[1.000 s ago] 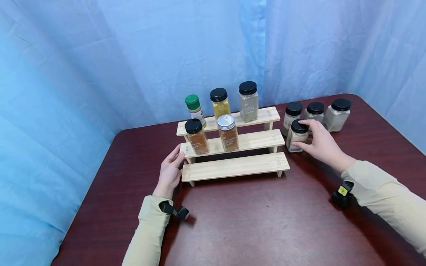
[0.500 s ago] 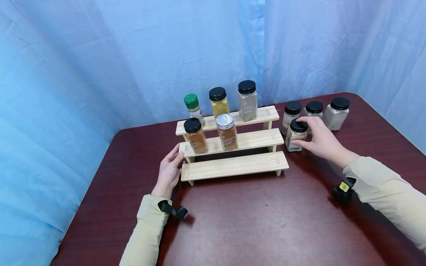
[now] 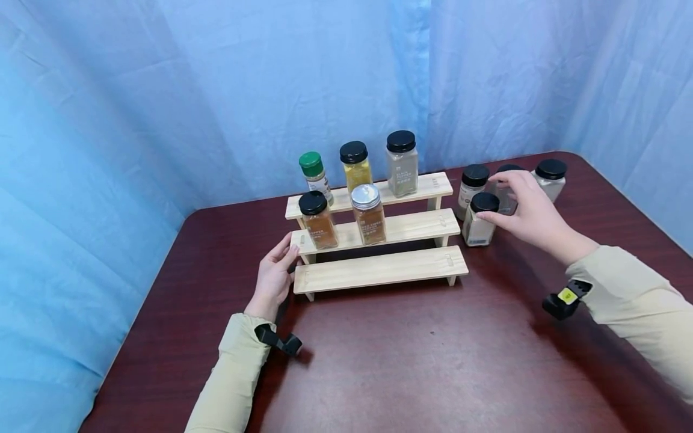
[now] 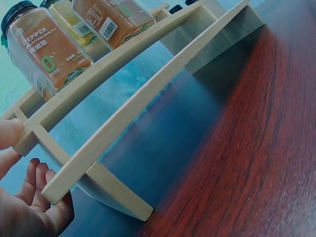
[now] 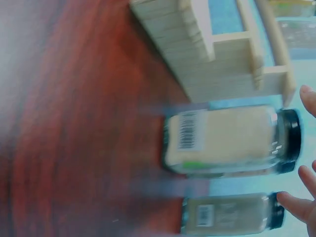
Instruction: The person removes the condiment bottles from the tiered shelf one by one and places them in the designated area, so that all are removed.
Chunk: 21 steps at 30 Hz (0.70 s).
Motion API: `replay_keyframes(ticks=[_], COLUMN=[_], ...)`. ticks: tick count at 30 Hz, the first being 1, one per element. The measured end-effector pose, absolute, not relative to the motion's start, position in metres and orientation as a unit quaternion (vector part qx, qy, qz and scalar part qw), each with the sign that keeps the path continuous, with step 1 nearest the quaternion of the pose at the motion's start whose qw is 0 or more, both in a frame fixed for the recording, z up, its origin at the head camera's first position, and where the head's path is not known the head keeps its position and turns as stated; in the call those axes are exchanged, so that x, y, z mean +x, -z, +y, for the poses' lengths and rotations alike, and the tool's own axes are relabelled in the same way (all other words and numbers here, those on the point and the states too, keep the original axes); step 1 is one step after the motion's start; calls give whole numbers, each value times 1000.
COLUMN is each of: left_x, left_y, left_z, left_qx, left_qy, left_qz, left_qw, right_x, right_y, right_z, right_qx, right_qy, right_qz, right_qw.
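In the head view, my left hand [image 3: 272,279] grips the left end of a three-tier wooden spice rack [image 3: 379,270]. The left wrist view shows the thumb on top of the middle shelf's end [image 4: 24,140], with fingers curled beneath. My right hand [image 3: 533,216] hovers just above and right of a spice jar [image 3: 479,228] with a black lid and pale powder, which stands upright on the table beside the rack. Thumb and fingers are spread apart on either side of its lid [image 5: 290,140] in the right wrist view, clear of it.
The top shelf bears a green-capped jar [image 3: 316,177], a yellow spice jar [image 3: 358,171] and a black pepper jar [image 3: 403,171]. Two reddish-brown spice jars, one black-lidded [image 3: 320,225], one silver-lidded [image 3: 369,219], stand on the middle shelf. Behind my right hand are more black-lidded jars [image 3: 470,192].
My right hand has come off the pale-powder jar's lid, rising and shifting slightly right. The jar stays standing by the rack. My left hand keeps its grip on the rack.
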<state>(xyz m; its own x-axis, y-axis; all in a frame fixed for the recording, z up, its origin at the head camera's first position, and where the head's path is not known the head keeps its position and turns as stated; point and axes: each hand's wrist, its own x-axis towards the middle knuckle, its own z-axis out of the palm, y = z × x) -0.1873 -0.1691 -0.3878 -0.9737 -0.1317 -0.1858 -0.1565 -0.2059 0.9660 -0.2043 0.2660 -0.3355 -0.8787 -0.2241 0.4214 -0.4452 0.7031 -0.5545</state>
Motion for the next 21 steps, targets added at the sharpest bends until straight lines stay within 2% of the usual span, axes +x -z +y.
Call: replay_keyframes(ticks=[12,21], left_x=[-188,-188], left_y=[389,389], left_z=[-171,-170], left_qx=[-102,-107], left_qy=[-768,-775], left_qz=[632,623], left_qw=[9,13], right_x=[-195,-189], right_y=[307,300], right_z=[240,205], right_qx=[190,226], right_qy=[-380,-421], right_qz=[-884,-858], right_qw=[195,191])
